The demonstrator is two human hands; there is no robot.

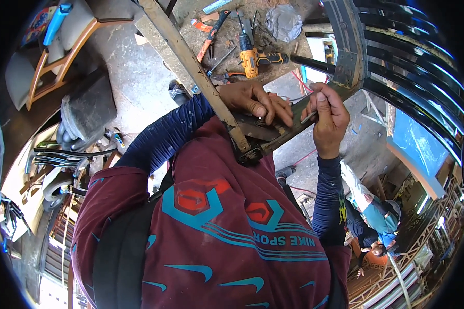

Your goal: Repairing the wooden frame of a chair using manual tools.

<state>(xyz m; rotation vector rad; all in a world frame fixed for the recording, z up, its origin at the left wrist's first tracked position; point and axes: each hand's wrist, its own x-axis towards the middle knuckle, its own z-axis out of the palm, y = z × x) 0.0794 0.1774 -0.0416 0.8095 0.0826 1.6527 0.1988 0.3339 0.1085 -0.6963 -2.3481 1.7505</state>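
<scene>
A brown, worn metal frame (197,69) passes in front of my chest, its bars meeting at a corner low in the middle. My left hand (257,103) reaches past the long bar and rests over the corner plate with its fingers stretched out to the right. Below its thumb sits a small bolt (261,121), partly covered. Beside the cross bar, my right hand (329,119) is closed in a pinch on a small thin metal piece (308,118); its exact kind is unclear.
Beyond my hands, a worktop holds a yellow-and-black cordless drill (250,62), an orange-handled tool (212,37) and a crumpled plastic bag (284,23). Black curved bars (412,62) rise on the right. Another person (379,221) bends down at the lower right. A dark bin (90,105) stands left.
</scene>
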